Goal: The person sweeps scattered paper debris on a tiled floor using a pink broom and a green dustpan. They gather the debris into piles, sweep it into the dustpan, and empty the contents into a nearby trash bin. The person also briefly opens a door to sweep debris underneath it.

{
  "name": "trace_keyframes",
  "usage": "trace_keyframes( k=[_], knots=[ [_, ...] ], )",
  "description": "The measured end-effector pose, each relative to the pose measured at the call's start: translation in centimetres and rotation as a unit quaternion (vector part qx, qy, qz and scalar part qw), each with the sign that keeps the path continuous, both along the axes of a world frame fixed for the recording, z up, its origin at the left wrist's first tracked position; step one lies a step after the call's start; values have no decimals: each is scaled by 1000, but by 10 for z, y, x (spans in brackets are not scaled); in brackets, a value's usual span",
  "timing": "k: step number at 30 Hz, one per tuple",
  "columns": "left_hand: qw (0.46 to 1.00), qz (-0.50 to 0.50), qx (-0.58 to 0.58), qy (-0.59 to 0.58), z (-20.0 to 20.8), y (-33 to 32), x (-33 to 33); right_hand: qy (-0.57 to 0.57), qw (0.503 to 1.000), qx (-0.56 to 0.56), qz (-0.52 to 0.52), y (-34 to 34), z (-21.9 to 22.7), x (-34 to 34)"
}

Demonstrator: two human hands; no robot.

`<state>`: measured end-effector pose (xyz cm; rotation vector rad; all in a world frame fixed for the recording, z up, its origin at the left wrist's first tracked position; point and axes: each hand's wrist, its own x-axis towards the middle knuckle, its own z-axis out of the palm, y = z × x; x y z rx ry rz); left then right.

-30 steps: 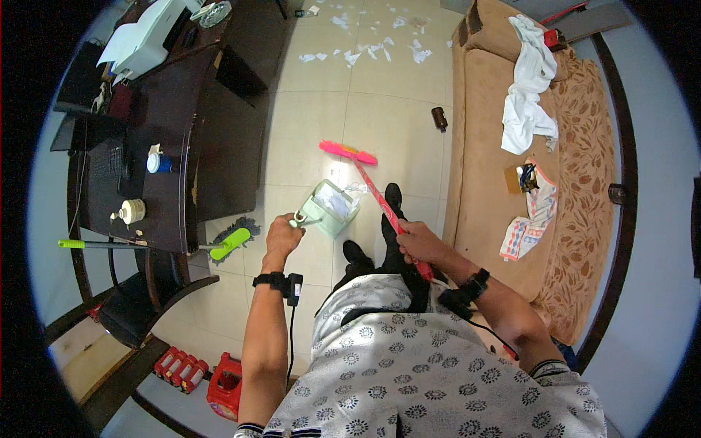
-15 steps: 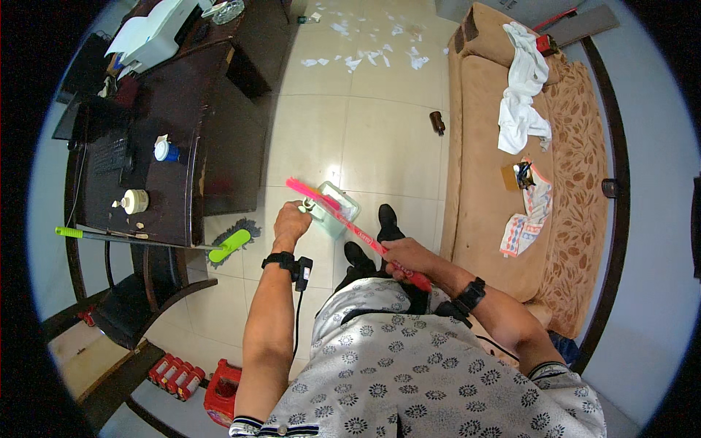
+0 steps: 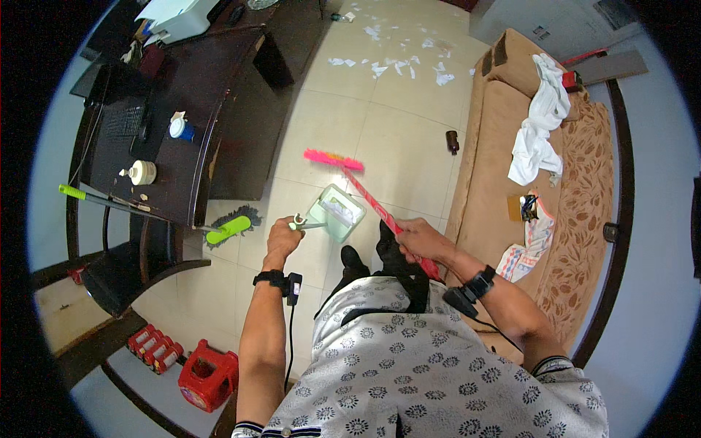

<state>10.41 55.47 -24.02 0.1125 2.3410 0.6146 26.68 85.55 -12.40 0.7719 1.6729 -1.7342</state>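
My left hand is closed around the upper end of the handle of a pale green dustpan. White scraps lie inside the pan. In my right hand is the red-pink handle of a broom, which slants forward and left. The broom's pink bristle head is just beyond the dustpan, apart from it, and blurred. Farther ahead, torn white paper scraps lie scattered over the tiled floor.
At left, a dark desk carries a printer, keyboard and cups. A green mop leans by it, near a black chair. A tan sofa lines the right side. A brown bottle lies on the floor beside it.
The broom head has swung right and forward, off the dustpan, uncovering its inside. My view has turned slightly, shifting the room's furniture. Both hands keep their holds.
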Motion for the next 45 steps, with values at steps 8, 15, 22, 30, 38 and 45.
trace_keyframes(
  k=[8, 15, 22, 30, 38, 45],
  knots=[
    [999, 29, -23, 23, 6, -14, 14, 58, 982, 127, 124, -19, -82, -71],
    [998, 28, -52, 17, 4, -6, 8, -17, 991, 28, 126, -41, -95, -48],
    [999, 31, -35, 4, 6, -3, -1, -104, 985, -131, 48, -16, -26, -9],
    [1000, 8, -27, -9, 2, -20, 10, -72, 995, -61, 43, -9, 8, 28],
    [999, -11, -48, -2, 15, -35, 20, -6, 1000, 8, 15, -16, -24, 30],
    [997, -23, -73, 11, 8, -51, 28, -17, 999, 2, -29, -53, -72, 32]
  ],
)
